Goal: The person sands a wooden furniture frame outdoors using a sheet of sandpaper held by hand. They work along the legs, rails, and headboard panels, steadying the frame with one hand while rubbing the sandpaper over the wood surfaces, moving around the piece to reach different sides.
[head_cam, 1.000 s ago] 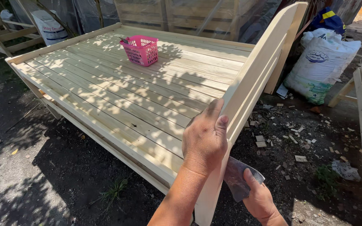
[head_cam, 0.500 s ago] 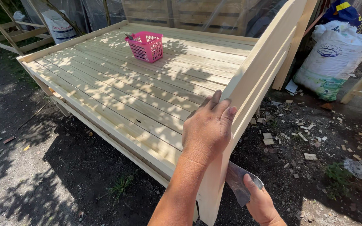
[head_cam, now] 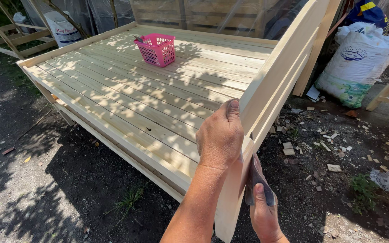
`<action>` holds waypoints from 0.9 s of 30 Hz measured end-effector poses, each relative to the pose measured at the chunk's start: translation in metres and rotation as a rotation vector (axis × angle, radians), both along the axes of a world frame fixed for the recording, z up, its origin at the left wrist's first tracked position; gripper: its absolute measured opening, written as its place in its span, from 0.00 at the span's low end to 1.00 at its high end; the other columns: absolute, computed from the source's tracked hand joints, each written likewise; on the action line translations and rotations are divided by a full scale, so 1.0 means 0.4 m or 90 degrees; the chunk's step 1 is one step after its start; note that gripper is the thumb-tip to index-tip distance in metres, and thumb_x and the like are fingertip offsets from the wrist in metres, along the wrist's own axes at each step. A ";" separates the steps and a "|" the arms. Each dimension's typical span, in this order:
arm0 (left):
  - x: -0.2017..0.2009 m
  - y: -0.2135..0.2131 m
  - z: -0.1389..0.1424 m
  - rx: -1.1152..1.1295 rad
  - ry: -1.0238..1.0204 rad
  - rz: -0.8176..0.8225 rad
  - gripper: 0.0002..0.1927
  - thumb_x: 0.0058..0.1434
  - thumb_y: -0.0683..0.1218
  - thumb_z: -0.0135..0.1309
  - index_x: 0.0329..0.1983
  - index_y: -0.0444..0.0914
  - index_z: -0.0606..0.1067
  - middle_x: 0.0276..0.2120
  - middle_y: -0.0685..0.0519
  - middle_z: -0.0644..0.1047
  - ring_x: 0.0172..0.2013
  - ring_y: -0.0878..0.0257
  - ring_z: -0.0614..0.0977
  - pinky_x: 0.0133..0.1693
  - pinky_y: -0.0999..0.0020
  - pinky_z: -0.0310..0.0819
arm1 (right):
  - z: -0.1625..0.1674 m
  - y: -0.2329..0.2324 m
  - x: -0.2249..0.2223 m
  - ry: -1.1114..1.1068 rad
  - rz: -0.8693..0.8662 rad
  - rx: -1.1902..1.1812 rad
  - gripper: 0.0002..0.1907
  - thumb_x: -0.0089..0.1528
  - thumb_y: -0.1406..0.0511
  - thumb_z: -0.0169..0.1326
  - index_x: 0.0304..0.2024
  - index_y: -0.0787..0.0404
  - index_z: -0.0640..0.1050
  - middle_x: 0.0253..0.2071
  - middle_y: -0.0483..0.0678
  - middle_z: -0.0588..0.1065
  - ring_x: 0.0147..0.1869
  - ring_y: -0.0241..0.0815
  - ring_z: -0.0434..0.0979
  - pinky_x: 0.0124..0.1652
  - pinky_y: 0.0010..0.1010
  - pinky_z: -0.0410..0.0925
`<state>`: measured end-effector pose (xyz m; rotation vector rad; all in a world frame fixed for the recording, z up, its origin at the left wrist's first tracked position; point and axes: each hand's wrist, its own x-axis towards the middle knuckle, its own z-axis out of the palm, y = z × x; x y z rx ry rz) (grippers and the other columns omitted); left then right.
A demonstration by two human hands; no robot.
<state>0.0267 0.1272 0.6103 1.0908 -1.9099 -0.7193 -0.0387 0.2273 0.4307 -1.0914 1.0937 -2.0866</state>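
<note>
Sunlit yard: pale wooden bed frame [head_cam: 158, 103], slats already laid across platform, headboard panel [head_cam: 280, 85] standing upright at near end. Left hand [head_cam: 220, 135] grips top edge of headboard panel, fingers curled shut over it. Right hand [head_cam: 263, 211] presses folded grey sandpaper sheet [head_cam: 256, 182] flat against panel's outer face, thumb on top. Wood bare, unfinished; sanding seems under way on end post. Pink plastic basket [head_cam: 156, 48] sits on slats, far side. White sack [head_cam: 359, 60] beyond, offcuts [head_cam: 325, 146] littering ground.
</note>
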 end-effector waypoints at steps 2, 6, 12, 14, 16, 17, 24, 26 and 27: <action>-0.003 -0.008 -0.006 0.023 -0.006 0.000 0.28 0.70 0.63 0.31 0.54 0.49 0.79 0.41 0.44 0.83 0.47 0.41 0.82 0.50 0.46 0.72 | 0.070 -0.039 -0.031 0.096 -0.025 -0.062 0.41 0.70 0.47 0.42 0.76 0.67 0.55 0.81 0.55 0.51 0.84 0.48 0.45 0.75 0.41 0.42; -0.003 -0.028 -0.031 0.016 0.142 -0.037 0.30 0.72 0.62 0.30 0.53 0.45 0.80 0.44 0.45 0.84 0.49 0.47 0.84 0.51 0.54 0.74 | 0.153 -0.044 -0.012 0.260 -0.117 -0.101 0.34 0.74 0.49 0.42 0.72 0.67 0.65 0.81 0.56 0.54 0.83 0.50 0.53 0.75 0.41 0.51; -0.005 -0.060 -0.051 0.036 0.309 -0.100 0.32 0.73 0.63 0.29 0.54 0.40 0.80 0.47 0.47 0.85 0.50 0.54 0.86 0.53 0.62 0.75 | 0.157 -0.013 0.020 0.296 -0.163 -0.062 0.30 0.73 0.52 0.41 0.70 0.65 0.68 0.79 0.55 0.59 0.83 0.47 0.56 0.74 0.38 0.56; -0.006 -0.056 -0.049 0.030 0.285 -0.076 0.32 0.73 0.62 0.30 0.53 0.41 0.80 0.45 0.47 0.85 0.50 0.54 0.86 0.52 0.62 0.75 | 0.145 -0.028 -0.007 0.260 -0.132 -0.073 0.31 0.73 0.52 0.43 0.70 0.66 0.67 0.80 0.55 0.58 0.83 0.48 0.56 0.74 0.39 0.55; -0.006 -0.043 -0.045 0.012 0.265 -0.055 0.30 0.74 0.62 0.31 0.53 0.41 0.80 0.44 0.48 0.85 0.49 0.54 0.85 0.51 0.61 0.75 | 0.115 -0.039 -0.027 0.223 -0.106 -0.084 0.31 0.73 0.51 0.44 0.70 0.66 0.67 0.80 0.56 0.57 0.83 0.49 0.56 0.74 0.40 0.55; -0.006 -0.033 -0.043 0.006 0.206 -0.025 0.29 0.73 0.61 0.32 0.52 0.42 0.81 0.41 0.47 0.85 0.47 0.52 0.85 0.49 0.59 0.75 | 0.092 -0.046 -0.033 0.206 -0.092 -0.094 0.31 0.73 0.51 0.44 0.70 0.67 0.67 0.80 0.56 0.56 0.83 0.49 0.56 0.74 0.40 0.54; -0.006 0.042 -0.056 -0.208 0.175 0.067 0.16 0.67 0.54 0.47 0.46 0.44 0.82 0.36 0.50 0.84 0.41 0.52 0.84 0.42 0.57 0.76 | -0.124 -0.012 -0.034 -0.191 0.049 0.093 0.40 0.66 0.50 0.45 0.72 0.70 0.60 0.75 0.57 0.62 0.79 0.52 0.59 0.72 0.45 0.51; -0.008 0.052 -0.070 -0.264 0.206 0.074 0.14 0.67 0.52 0.49 0.45 0.42 0.82 0.38 0.50 0.84 0.41 0.52 0.83 0.44 0.57 0.76 | -0.128 -0.011 -0.078 -0.244 0.131 0.046 0.38 0.67 0.52 0.45 0.71 0.73 0.62 0.73 0.60 0.65 0.77 0.55 0.62 0.71 0.46 0.53; -0.008 0.054 -0.079 -0.279 0.222 0.074 0.14 0.68 0.51 0.49 0.46 0.42 0.82 0.39 0.51 0.84 0.42 0.52 0.83 0.45 0.58 0.76 | -0.115 -0.015 -0.110 -0.240 0.159 0.023 0.38 0.68 0.52 0.44 0.71 0.73 0.62 0.72 0.61 0.65 0.76 0.56 0.62 0.71 0.46 0.53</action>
